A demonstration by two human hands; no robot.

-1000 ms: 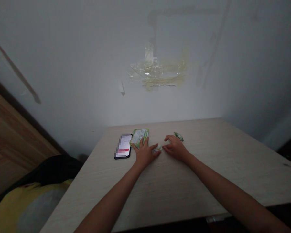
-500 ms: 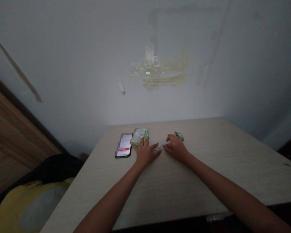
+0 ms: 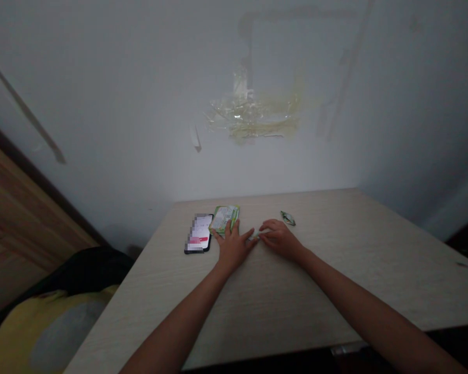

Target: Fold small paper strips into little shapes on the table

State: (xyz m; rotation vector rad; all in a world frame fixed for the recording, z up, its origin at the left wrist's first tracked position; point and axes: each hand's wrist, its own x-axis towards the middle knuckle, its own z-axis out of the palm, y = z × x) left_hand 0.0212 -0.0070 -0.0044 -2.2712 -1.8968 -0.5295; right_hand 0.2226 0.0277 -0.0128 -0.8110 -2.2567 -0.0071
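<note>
My left hand lies flat on the pale wooden table, fingers spread, with its fingertips on the lower edge of a green packet. My right hand rests beside it, fingers curled down onto a small pale scrap that lies between the two thumbs. Whether either hand pinches the scrap is too small to tell. A small green wrapper lies just beyond the right hand, apart from it.
A phone with a lit screen lies left of the green packet. The table's far edge meets a white wall with old tape residue. A yellow and black cloth heap sits left of the table.
My right hand has slid left, away from the small green wrapper and closer to my left thumb. The left hand stays put.
</note>
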